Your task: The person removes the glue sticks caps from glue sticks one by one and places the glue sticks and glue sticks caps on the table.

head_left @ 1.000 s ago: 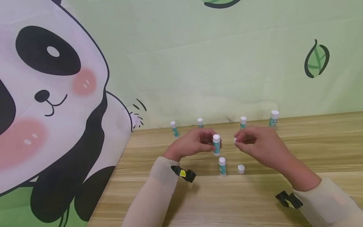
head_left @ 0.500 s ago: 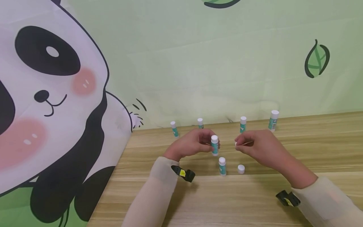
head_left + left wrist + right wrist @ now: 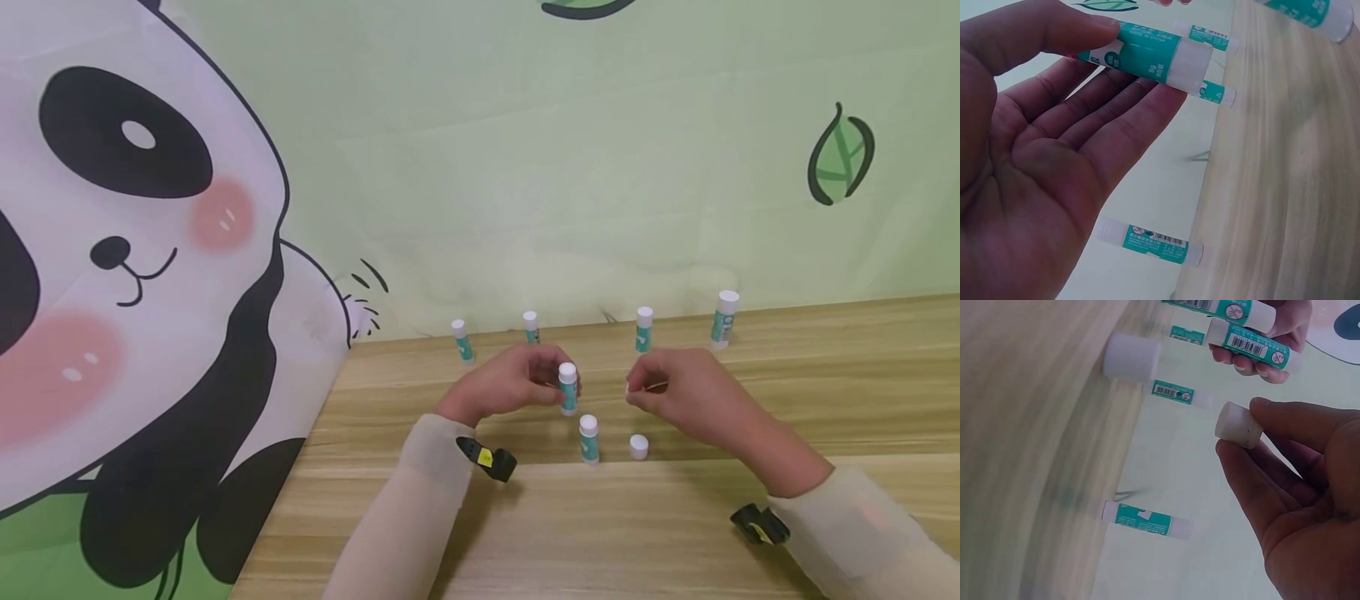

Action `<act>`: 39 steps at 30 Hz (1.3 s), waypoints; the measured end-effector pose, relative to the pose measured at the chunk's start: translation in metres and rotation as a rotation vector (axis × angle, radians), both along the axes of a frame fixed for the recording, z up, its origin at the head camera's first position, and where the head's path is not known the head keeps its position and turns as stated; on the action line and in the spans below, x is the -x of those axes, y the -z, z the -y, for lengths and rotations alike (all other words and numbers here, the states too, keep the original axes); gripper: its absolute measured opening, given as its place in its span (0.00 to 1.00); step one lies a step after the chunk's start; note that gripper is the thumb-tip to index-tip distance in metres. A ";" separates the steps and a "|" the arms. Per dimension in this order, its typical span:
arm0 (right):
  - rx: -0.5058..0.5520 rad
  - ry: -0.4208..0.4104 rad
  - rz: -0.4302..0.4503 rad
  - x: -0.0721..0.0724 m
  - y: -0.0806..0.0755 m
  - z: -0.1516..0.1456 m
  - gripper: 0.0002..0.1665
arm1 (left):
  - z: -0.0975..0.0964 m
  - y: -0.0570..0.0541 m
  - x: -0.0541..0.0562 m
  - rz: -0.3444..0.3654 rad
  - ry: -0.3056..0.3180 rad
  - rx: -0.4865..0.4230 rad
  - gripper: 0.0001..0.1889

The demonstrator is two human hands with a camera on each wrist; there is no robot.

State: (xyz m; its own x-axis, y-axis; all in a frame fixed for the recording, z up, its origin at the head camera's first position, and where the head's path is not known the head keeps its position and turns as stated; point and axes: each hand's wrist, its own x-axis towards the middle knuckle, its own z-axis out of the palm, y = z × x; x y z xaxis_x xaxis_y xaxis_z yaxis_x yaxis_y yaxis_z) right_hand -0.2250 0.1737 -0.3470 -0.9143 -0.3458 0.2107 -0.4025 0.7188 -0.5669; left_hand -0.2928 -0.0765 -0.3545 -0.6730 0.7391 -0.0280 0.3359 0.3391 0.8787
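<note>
My left hand (image 3: 517,379) holds a teal-and-white glue stick (image 3: 567,390) upright between thumb and fingers, above the wooden table. Its printed label (image 3: 1141,53) shows in the left wrist view. Across a small gap to the right, my right hand (image 3: 693,392) pinches a small white cap (image 3: 1238,425) between thumb and fingertips. Most of that cap is hidden in the head view. Nearer to me, a second glue stick (image 3: 589,442) stands on the table with its white top up. Beside it, to the right, lies a loose white cap (image 3: 638,447).
Along the back of the table (image 3: 390,392) stand several glue sticks: one at far left (image 3: 462,342), one behind my left hand (image 3: 532,327), one behind my right hand (image 3: 644,330) and a larger one (image 3: 724,319) at right. A panda-printed backdrop (image 3: 480,167) rises behind them.
My right hand has shifted slightly right and toward me with the cap. The glue stick in my left hand has moved slightly left and down. The standing glue sticks and loose cap stay put.
</note>
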 end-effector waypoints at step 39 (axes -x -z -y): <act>-0.212 -0.063 0.078 0.013 0.023 -0.012 0.10 | 0.006 0.025 0.014 0.044 -0.031 0.132 0.10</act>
State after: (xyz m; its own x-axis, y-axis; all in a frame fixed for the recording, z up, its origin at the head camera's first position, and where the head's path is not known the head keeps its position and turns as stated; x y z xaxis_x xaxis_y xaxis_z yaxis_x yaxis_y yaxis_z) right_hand -0.2375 0.1855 -0.3700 -0.9001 -0.4321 0.0562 -0.4113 0.8000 -0.4369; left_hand -0.3072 -0.0830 -0.3798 -0.6916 0.7057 -0.1538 0.2857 0.4628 0.8392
